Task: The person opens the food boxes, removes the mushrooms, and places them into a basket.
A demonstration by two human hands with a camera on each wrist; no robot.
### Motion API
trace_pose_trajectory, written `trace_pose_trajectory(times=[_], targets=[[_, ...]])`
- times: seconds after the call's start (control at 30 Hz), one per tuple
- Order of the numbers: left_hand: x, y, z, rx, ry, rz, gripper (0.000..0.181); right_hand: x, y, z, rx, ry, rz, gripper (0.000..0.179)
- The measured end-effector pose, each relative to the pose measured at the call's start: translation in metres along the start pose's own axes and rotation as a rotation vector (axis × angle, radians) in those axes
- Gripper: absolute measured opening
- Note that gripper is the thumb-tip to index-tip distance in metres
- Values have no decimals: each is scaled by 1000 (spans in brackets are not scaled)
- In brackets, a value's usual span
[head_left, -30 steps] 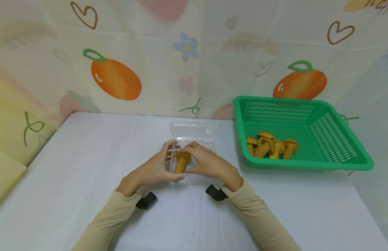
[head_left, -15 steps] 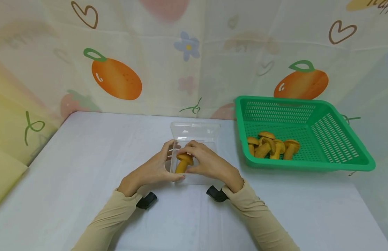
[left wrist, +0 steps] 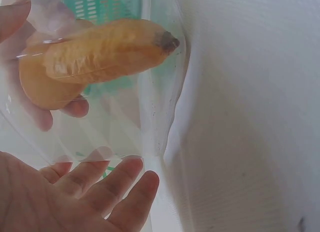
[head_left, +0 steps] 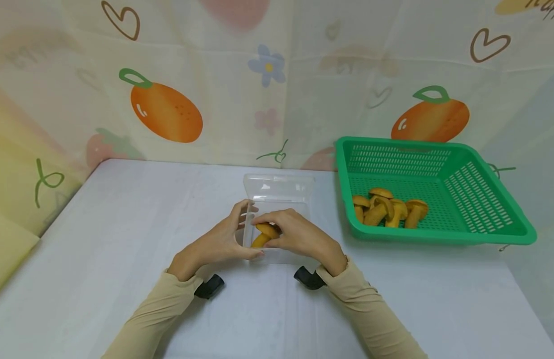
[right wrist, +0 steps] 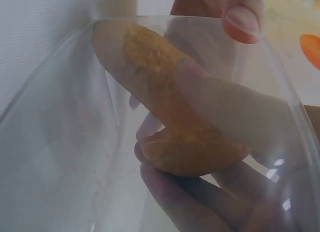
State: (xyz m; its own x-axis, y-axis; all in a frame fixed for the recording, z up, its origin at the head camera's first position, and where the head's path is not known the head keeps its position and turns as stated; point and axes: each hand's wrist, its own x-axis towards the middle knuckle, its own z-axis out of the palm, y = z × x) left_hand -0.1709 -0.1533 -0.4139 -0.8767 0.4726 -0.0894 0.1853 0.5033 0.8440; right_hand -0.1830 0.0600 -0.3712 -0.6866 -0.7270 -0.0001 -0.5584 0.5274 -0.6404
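A clear plastic box (head_left: 281,256) stands on the white table, its hinged lid (head_left: 279,187) raised at the back. My left hand (head_left: 214,245) spans the box's left end, thumb over the front rim and fingers along the side wall. Inside the box, my right hand (head_left: 301,234) pinches a yellow-brown mushroom (head_left: 261,240) between thumb and fingers. Through the wall, the left wrist view shows the mushroom's stem (left wrist: 110,51) with a dark tip pointing down toward the box's bottom. The cap (right wrist: 192,159) lies against the right fingers in the right wrist view.
A green plastic basket (head_left: 443,237) sits to the right, with several more mushrooms (head_left: 384,210) heaped at its left end. A patterned cloth (head_left: 232,99) hangs behind the table. Black wrist cameras (head_left: 209,287) hang below both cuffs.
The mushroom has tilted, its cap shifting right toward my right palm while the stem stays in the box's front left. My right fingers have moved slightly with it. The left hand has held still.
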Motion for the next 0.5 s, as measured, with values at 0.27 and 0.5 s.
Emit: trace_pose_trajectory(times=[0.27, 0.5], targets=[[0, -1, -1, 10, 5, -2, 105, -2, 0, 0, 27, 30, -16, 46], [0, 0, -1, -3, -13, -16, 106, -10, 1, -9, 14, 86, -55, 47]])
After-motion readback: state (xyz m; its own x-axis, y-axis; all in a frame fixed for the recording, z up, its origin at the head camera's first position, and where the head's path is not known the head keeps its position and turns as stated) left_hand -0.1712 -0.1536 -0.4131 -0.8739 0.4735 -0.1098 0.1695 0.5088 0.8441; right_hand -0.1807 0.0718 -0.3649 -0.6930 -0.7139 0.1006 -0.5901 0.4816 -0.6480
